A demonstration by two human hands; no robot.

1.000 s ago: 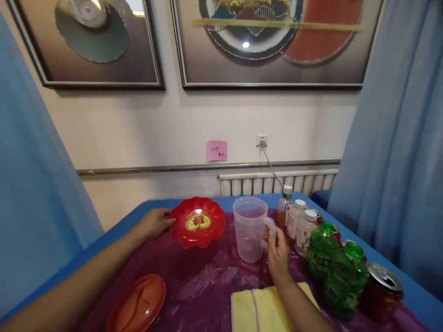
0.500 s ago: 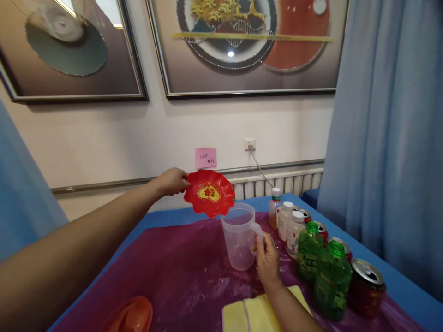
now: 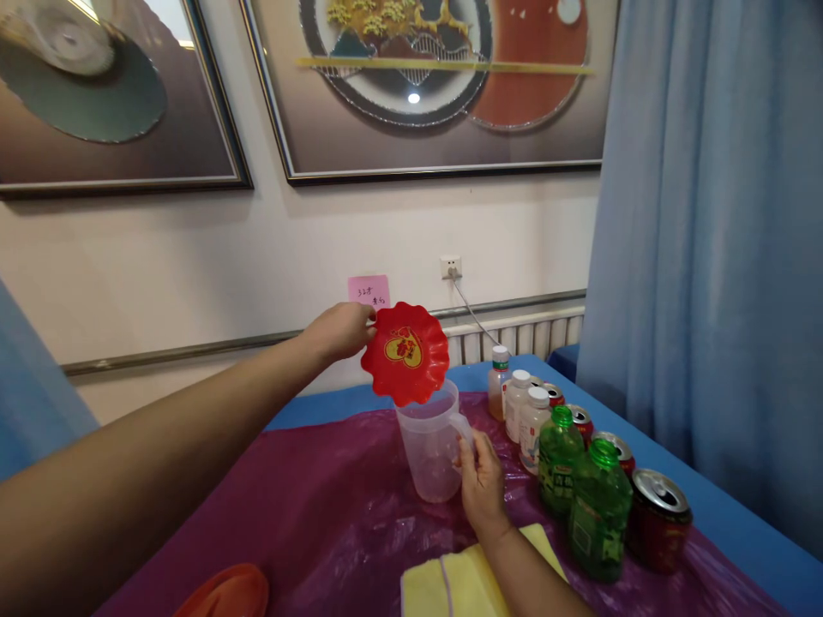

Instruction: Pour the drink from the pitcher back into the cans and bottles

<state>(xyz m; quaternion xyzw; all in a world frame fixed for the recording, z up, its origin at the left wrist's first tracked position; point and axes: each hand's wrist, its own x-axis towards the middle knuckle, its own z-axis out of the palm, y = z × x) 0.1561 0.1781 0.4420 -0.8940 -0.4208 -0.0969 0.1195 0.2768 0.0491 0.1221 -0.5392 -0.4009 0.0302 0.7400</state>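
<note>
My left hand (image 3: pixel 344 330) pinches the left edge of a red scalloped plate (image 3: pixel 406 353) with a yellow and red print. The plate is steeply tilted over the mouth of a translucent plastic pitcher (image 3: pixel 430 450) and hides part of its rim. My right hand (image 3: pixel 482 480) is wrapped round the pitcher's handle at its right side. The pitcher stands upright on the purple plastic sheet (image 3: pixel 321 480). Just below the right hand lies a folded yellow cloth (image 3: pixel 466 578), partly under my right forearm.
On the right stand green bottles (image 3: pixel 601 510), white-capped bottles (image 3: pixel 534 428) and several cans (image 3: pixel 659 518). An orange-red dish (image 3: pixel 228 593) lies at the lower left. Behind the blue table edge (image 3: pixel 360 396) are a radiator (image 3: pixel 527 336) and a wall socket (image 3: pixel 451 267).
The red plate has swung to the right and tilted more steeply over the pitcher with my left hand. My right hand keeps the handle. The whole view has shifted slightly.
</note>
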